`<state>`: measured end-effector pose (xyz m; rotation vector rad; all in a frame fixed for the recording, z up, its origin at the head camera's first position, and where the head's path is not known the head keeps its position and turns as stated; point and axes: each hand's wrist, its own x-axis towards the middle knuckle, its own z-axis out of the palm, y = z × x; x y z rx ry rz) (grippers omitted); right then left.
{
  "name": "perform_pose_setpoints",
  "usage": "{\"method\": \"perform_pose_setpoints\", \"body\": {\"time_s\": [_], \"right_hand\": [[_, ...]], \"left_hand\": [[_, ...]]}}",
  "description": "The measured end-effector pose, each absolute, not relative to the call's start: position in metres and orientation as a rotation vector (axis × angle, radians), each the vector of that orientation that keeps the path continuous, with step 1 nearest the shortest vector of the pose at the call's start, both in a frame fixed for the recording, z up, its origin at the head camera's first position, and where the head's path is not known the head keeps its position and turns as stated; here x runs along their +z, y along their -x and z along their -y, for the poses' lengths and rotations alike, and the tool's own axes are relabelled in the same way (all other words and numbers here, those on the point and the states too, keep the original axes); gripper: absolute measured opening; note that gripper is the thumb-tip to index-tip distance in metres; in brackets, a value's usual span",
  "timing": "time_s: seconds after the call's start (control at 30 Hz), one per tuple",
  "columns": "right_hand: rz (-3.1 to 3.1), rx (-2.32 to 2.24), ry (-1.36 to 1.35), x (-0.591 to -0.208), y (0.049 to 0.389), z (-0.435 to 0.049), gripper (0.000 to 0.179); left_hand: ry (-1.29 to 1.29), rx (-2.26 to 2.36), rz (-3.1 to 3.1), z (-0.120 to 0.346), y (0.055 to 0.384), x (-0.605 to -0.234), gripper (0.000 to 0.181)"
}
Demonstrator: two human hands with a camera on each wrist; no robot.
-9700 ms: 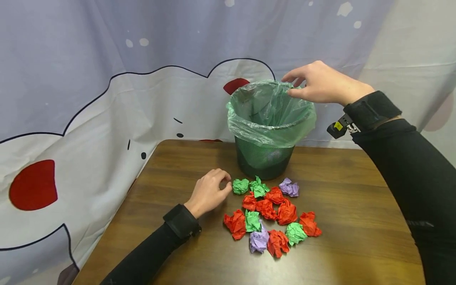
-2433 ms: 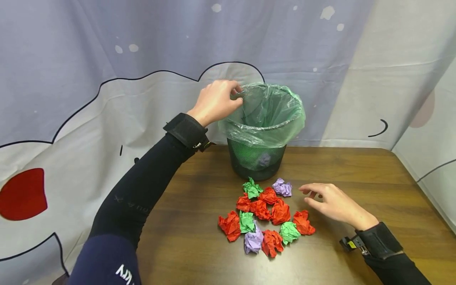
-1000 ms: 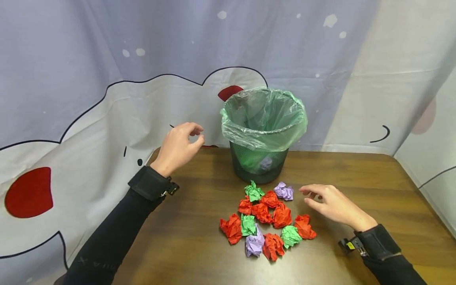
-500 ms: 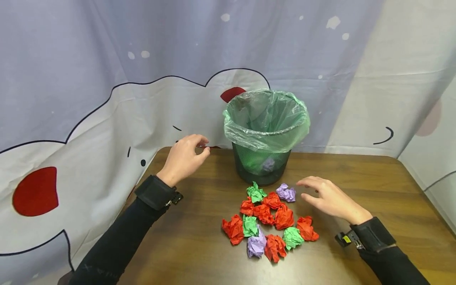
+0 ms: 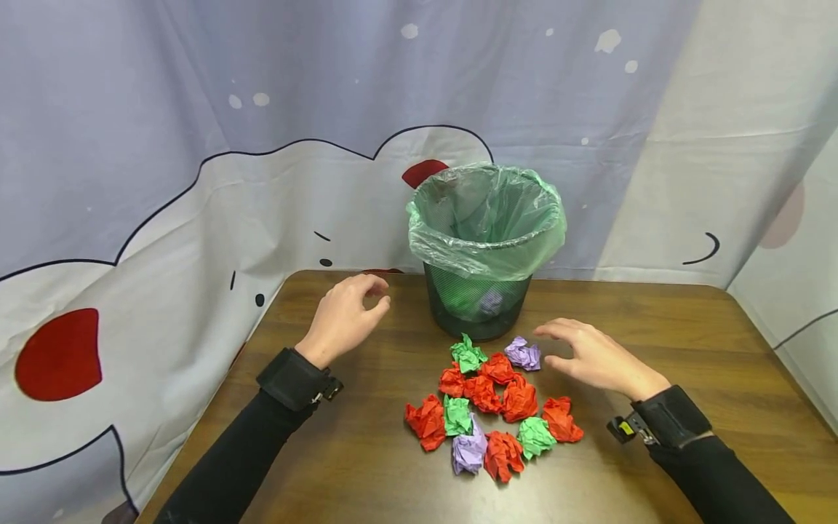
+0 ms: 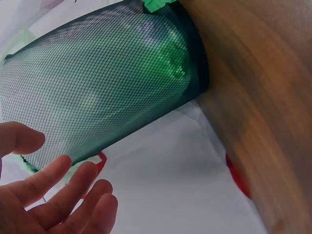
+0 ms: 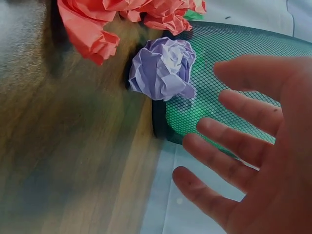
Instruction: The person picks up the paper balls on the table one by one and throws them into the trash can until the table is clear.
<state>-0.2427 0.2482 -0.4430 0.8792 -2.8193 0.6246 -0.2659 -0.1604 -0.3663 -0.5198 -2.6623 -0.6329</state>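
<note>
My right hand (image 5: pixel 599 356) hovers with spread, relaxed fingers just right of a crumpled purple paper ball (image 5: pixel 523 353). In the right wrist view that purple ball (image 7: pixel 163 69) lies before the fingers, apart from them. To the left of the bin, my left hand (image 5: pixel 345 314) hangs over the table with loosely bent fingers and nothing in them. A black mesh wastebasket (image 5: pixel 478 309) with a green plastic liner (image 5: pixel 487 247) stands at the back. Through its mesh, a green paper ball (image 6: pixel 171 61) and a purple one show at the bottom.
Several crumpled paper balls lie in front of the bin: a green ball (image 5: pixel 468 354) nearest it, a red ball (image 5: pixel 519 398) mid-cluster, another purple ball (image 5: pixel 469 450) toward the front. The wooden table (image 5: pixel 589 473) meets a patterned curtain (image 5: pixel 314 196) behind.
A green paper ball left of the cluster has gone into the bin since the first frame. My left hand has come down from the rim; my right hand has moved left toward the purple ball.
</note>
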Motion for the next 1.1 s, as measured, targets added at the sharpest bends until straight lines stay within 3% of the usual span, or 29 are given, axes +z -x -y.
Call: {"method": "perform_pose_setpoints", "body": {"time_s": [0.43, 1.1], "right_hand": [[2.947, 0.480, -0.934, -0.446, 0.250, -0.227, 0.066], [2.945, 0.473, -0.962, -0.459, 0.261, -0.221, 0.044]], "left_hand": [[0.518, -0.677, 2.690, 0.155, 0.253, -0.392, 0.024], [0.523, -0.701, 2.755, 0.152, 0.244, -0.415, 0.023]]}}
